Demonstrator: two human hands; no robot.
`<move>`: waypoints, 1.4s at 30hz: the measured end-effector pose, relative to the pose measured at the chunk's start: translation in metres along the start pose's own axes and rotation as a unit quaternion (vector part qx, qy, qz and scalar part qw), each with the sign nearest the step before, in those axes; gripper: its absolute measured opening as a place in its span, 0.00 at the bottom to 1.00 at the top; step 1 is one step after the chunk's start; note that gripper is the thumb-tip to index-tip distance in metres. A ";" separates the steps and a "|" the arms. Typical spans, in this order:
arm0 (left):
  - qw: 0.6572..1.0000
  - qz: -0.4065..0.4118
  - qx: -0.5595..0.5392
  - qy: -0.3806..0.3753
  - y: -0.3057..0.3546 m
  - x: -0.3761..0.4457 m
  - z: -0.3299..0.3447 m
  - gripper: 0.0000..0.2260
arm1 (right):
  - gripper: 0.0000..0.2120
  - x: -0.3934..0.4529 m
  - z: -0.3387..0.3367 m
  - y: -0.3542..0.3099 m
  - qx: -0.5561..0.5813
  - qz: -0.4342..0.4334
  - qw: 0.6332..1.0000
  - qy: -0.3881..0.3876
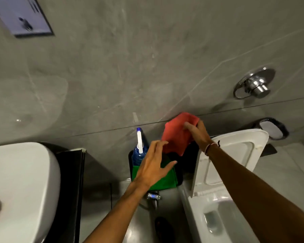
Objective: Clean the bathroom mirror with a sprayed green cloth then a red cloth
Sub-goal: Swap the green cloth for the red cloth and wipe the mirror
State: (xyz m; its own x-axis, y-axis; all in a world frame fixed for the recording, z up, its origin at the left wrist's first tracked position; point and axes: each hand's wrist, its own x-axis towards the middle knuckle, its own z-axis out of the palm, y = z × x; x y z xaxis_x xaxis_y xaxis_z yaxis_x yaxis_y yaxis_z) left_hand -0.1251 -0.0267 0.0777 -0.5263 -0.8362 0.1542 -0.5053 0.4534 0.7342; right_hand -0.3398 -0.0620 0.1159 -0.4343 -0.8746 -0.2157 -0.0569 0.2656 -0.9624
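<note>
My right hand point(197, 133) grips a red cloth point(176, 135) and holds it up above a black bin point(180, 179) on the floor by the wall. My left hand point(152, 163) hovers with its fingers spread, just over a green cloth point(165, 181) that hangs over the bin's near rim; it holds nothing. A blue spray bottle point(139, 153) with a white nozzle stands upright in the bin's left corner. The mirror's lower corner point(23, 16) shows at the top left.
A white washbasin point(25, 181) on a black counter is at the left. A white toilet point(218, 207) with its lid point(232, 153) raised stands to the right of the bin. A chrome flush valve point(254, 84) is on the grey tiled wall.
</note>
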 end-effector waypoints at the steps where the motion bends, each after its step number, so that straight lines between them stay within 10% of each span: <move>1: 0.999 0.006 -0.009 0.038 0.009 0.006 -0.008 0.34 | 0.10 -0.002 -0.005 -0.025 0.022 -0.009 1.000 -0.009; 5: 0.983 -0.037 -0.126 0.126 0.048 0.032 -0.052 0.47 | 0.07 -0.027 -0.010 -0.133 0.119 -0.029 0.989 -0.085; 10: 0.925 -0.012 -0.315 0.210 0.091 0.062 -0.152 0.15 | 0.12 -0.063 0.009 -0.261 0.178 -0.119 0.957 -0.195; 16: 0.836 0.067 -0.437 0.326 0.131 0.051 -0.320 0.15 | 0.26 -0.106 0.047 -0.379 0.173 -0.248 0.922 -0.241; 22: 0.809 0.113 -0.229 0.529 0.159 -0.012 -0.474 0.25 | 0.21 -0.148 0.124 -0.464 0.146 -0.327 0.886 -0.294; 27: 0.706 0.093 0.134 0.689 0.139 -0.051 -0.521 0.18 | 0.22 -0.186 0.204 -0.483 0.059 -0.355 0.885 -0.296; 37: 0.695 -0.196 0.409 0.558 0.059 -0.026 -0.489 0.09 | 0.14 -0.171 0.286 -0.417 -0.214 -0.498 0.833 -0.107; 42: 0.713 -0.171 0.264 0.627 0.067 -0.004 -0.463 0.20 | 0.18 -0.168 0.280 -0.408 -0.291 -0.526 0.794 -0.087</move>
State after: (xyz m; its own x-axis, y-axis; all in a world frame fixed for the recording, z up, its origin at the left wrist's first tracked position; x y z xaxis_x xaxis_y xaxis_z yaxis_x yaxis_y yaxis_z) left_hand 0.1598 -0.1357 0.4322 0.5477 -0.3946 0.7378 -0.8180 -0.0671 0.5713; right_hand 0.0078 -0.1369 0.4985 0.2577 -0.7656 0.5894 -0.7337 -0.5520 -0.3962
